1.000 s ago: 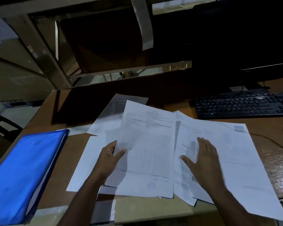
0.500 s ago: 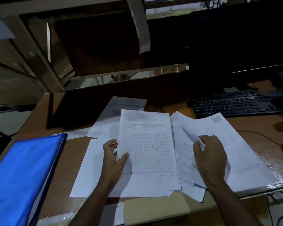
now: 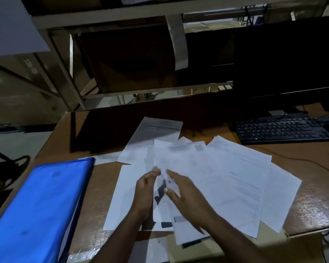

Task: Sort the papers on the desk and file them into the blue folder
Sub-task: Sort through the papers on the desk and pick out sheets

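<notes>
left hand (image 3: 146,188) pinching sheet edge | right hand (image 3: 186,194) flat, open on papers (image 3: 226,179) | blue folder (image 3: 40,205) shut, left on surface | risk: fanned sheets near front edge may slide off

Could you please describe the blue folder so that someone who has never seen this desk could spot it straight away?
Start at the wooden desk and go to its near left corner, left of the spread of white papers. There lies the blue folder, closed and flat, overhanging the desk's edge. It is the only vividly coloured, glossy thing there; everything beside it is white paper or brown wood.
</notes>
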Available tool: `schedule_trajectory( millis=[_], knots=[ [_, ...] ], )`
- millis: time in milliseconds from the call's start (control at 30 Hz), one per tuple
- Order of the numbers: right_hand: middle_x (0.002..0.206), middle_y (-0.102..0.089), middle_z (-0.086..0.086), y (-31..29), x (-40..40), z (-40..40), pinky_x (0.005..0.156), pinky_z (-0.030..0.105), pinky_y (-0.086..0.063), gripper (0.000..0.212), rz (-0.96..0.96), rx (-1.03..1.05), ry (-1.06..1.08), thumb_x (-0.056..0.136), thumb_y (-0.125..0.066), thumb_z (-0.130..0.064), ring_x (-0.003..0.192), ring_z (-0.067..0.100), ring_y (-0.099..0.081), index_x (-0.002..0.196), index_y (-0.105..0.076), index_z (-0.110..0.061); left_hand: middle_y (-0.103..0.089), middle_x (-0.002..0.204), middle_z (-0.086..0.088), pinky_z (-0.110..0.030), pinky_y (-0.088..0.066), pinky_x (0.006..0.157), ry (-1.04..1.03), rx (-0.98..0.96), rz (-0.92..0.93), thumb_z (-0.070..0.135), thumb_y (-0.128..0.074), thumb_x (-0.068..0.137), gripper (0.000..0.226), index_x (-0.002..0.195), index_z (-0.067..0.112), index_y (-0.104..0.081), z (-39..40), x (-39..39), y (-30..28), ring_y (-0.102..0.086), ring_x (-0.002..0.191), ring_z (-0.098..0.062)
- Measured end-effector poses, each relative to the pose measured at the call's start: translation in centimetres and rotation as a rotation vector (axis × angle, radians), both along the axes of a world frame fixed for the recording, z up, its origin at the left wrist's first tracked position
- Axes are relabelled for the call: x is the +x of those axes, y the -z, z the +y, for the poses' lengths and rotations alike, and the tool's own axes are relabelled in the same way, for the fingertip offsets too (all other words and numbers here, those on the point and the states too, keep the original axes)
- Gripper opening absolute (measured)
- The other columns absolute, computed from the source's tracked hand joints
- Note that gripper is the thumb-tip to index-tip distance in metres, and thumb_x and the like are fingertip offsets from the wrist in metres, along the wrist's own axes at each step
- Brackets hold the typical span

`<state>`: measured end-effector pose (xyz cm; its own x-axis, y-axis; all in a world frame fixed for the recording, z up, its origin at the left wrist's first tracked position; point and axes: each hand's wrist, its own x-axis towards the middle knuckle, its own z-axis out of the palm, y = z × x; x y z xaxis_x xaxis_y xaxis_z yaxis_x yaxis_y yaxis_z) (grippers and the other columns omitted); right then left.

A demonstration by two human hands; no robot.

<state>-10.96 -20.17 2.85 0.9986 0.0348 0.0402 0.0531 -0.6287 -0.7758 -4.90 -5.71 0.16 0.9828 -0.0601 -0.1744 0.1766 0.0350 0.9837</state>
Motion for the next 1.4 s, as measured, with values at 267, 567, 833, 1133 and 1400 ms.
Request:
schedule_trajectory(
  millis=[267, 567, 833, 1133, 1400],
  knots=[
    [0.151, -0.041, -0.01, 1.7, -0.5, -4.1, 0.112, 0.041, -0.042, 0.044, -0.175, -0.037, 0.215, 0.096, -0.063, -0.025, 0.139, 0.01, -0.04, 0.138, -0.051, -0.028, -0.075, 0.116, 0.006, -0.026, -0.058, 0.094, 0.005, 0.179, -0.095, 0.02, -0.067, 0.101, 0.015, 0.112, 0.031, -0.068, 0.6, 0.9, 1.6, -0.071, 0.11, -0.014],
    [0.129, -0.057, -0.003, -0.2, 0.0, -7.6, 0.091, 0.037, -0.054, 0.054, 0.009, 0.266, 0.558, 0.091, -0.072, -0.026, 0.117, 0.015, -0.056, 0.137, -0.044, -0.026, -0.074, 0.124, 0.004, -0.028, -0.06, 0.086, 0.013, -0.054, 0.002, 0.026, -0.059, 0.105, 0.037, 0.141, 0.032, -0.05, 0.9, 0.6, 0.7, -0.073, 0.111, -0.015],
    [0.127, -0.065, 0.002, 0.5, -1.1, -9.9, 0.091, 0.033, -0.052, 0.039, -0.146, -0.049, 0.671, 0.094, -0.065, -0.036, 0.115, 0.017, -0.058, 0.13, -0.058, -0.021, -0.075, 0.126, 0.008, -0.052, -0.057, 0.103, 0.093, 0.067, -0.039, 0.049, -0.083, 0.082, 0.058, 0.132, 0.029, -0.064, 1.5, 1.0, 1.5, -0.072, 0.116, -0.023],
    [0.159, -0.036, 0.012, 3.2, -2.6, -12.6, 0.119, 0.039, -0.028, 0.099, 0.148, -0.498, 0.681, 0.083, -0.065, -0.064, 0.147, 0.03, -0.032, 0.156, -0.025, -0.011, -0.063, 0.137, 0.003, -0.046, -0.05, 0.103, -0.003, 0.159, -0.088, 0.026, -0.07, 0.098, 0.045, 0.138, 0.025, -0.049, 1.0, 1.2, 2.3, -0.06, 0.124, -0.023],
    [0.106, -0.072, 0.006, 1.4, -2.7, -12.9, 0.077, 0.034, -0.052, 0.037, -0.175, -0.409, 0.858, 0.088, -0.074, -0.014, 0.1, 0.026, -0.067, 0.124, -0.064, -0.014, -0.042, 0.161, 0.003, -0.053, -0.034, 0.119, -0.056, 0.151, -0.118, 0.012, -0.069, 0.099, 0.079, 0.159, 0.034, -0.023, 0.5, 0.8, 1.9, -0.041, 0.146, -0.023]
  ],
)
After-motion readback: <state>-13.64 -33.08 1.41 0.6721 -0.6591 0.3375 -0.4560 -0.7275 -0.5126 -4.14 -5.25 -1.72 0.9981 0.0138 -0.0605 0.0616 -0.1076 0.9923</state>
